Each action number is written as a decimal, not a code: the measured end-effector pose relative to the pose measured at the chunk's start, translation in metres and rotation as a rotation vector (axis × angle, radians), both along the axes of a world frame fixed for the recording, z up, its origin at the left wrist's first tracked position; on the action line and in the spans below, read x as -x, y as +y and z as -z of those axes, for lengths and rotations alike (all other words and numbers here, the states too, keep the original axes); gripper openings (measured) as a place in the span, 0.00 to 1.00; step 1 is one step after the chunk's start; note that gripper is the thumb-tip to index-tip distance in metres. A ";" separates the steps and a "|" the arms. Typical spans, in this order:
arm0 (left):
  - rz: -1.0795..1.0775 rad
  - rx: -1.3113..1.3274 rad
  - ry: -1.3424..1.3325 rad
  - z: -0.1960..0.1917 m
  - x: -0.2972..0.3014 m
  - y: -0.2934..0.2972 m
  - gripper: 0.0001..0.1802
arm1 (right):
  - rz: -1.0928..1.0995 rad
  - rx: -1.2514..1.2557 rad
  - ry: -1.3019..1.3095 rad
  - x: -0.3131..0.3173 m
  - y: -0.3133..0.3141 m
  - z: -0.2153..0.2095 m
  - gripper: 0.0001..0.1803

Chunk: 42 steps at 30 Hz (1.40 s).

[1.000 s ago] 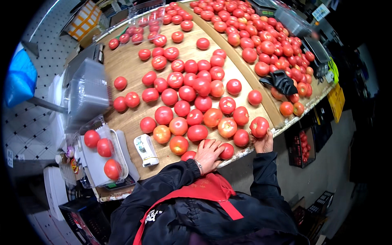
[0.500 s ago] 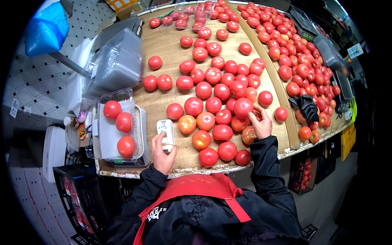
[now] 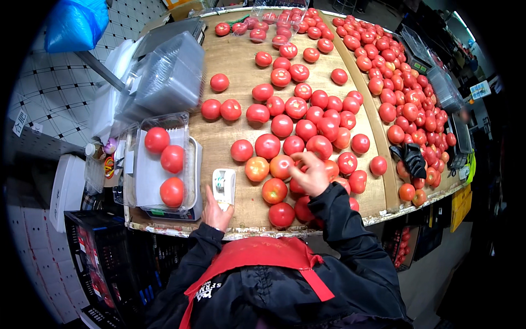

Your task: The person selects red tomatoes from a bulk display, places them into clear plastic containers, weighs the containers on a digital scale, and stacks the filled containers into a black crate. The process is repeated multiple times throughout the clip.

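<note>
My left hand (image 3: 217, 213) is closed round the near end of a small white plastic holder (image 3: 224, 187), with the thumb on one side and the fingers on the other. Something small and greenish lies inside that holder. My right hand (image 3: 310, 173) is over the near group of tomatoes, fingers apart and bent, the fingertips close to an orange-red tomato (image 3: 280, 166). Another red tomato (image 3: 319, 147) lies just beyond the knuckles. Several tomatoes below the right hand and sleeve are partly hidden. Both hands are at the near side of the wooden table (image 3: 235, 66).
At left, a clear plastic tray (image 3: 186, 170) with three tomatoes sits on a scale (image 3: 192, 211). Stacked clear trays (image 3: 170, 74) stand beyond it. A wooden strip (image 3: 378, 131) divides off a large tomato heap (image 3: 411, 98) on the right, where a black glove (image 3: 412, 159) lies.
My right hand has moved left from the tomato it was touching to above the near tomatoes, several of which have shifted. My left hand has slid to the white holder's near end.
</note>
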<state>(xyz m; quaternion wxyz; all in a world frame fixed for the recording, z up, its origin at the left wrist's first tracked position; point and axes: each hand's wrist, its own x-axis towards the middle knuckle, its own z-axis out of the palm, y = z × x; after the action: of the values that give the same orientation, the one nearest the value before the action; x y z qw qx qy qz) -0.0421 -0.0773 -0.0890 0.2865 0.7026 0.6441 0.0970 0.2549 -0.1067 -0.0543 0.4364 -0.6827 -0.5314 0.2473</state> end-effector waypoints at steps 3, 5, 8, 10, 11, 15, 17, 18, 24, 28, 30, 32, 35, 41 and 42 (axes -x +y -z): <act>-0.002 -0.025 -0.023 0.007 0.017 -0.021 0.55 | -0.132 0.140 -0.144 0.017 0.006 0.006 0.21; 0.006 0.020 -0.085 0.006 0.023 -0.027 0.56 | -0.175 0.195 -0.178 0.023 0.012 0.013 0.21; 0.097 -0.011 -0.110 -0.012 0.019 -0.036 0.57 | -0.217 0.235 -0.169 0.025 0.022 0.024 0.21; 0.163 -0.086 -0.089 -0.030 0.012 -0.041 0.51 | -0.143 0.288 -0.163 0.016 0.025 0.019 0.20; 0.197 -0.143 -0.130 -0.037 0.008 -0.040 0.49 | -0.101 0.249 -0.204 0.008 0.027 0.024 0.20; 0.239 -0.113 -0.331 -0.044 -0.003 -0.039 0.38 | -0.074 0.290 -0.253 -0.024 0.037 0.038 0.18; 0.284 -0.086 -0.382 -0.044 -0.010 -0.037 0.32 | -0.066 0.267 -0.276 -0.017 0.039 0.029 0.18; 0.322 -0.070 -0.378 -0.041 -0.013 -0.038 0.30 | -0.054 0.244 -0.278 -0.014 0.042 0.027 0.18; 0.444 0.013 -0.409 -0.038 -0.027 -0.034 0.29 | -0.138 0.501 -0.575 -0.013 0.084 0.000 0.24; 0.467 0.056 -0.406 -0.044 -0.034 -0.030 0.28 | -0.321 0.708 -0.719 -0.008 0.101 0.002 0.20; 0.461 0.070 -0.425 -0.054 -0.034 -0.028 0.26 | -0.349 0.719 -0.770 -0.004 0.107 0.006 0.19; 0.456 0.073 -0.453 -0.068 -0.031 -0.026 0.24 | -0.362 0.726 -0.803 -0.006 0.110 0.008 0.19; 0.383 -0.018 -0.540 -0.111 -0.002 -0.011 0.20 | -0.415 0.771 -0.812 -0.010 0.111 0.002 0.22; -0.177 -0.277 -0.368 -0.134 0.080 0.110 0.27 | -0.354 0.710 -0.656 -0.009 0.097 -0.009 0.26; -0.197 -0.252 -0.223 -0.135 0.090 0.128 0.32 | -0.334 0.661 -0.597 -0.002 0.095 -0.011 0.26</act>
<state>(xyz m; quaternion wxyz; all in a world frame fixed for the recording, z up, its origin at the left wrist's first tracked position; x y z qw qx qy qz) -0.1319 0.0503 0.0463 0.2549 0.6516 0.6565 0.2819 0.2571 -0.0121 -0.0432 -0.0215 -0.7314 -0.6289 0.2629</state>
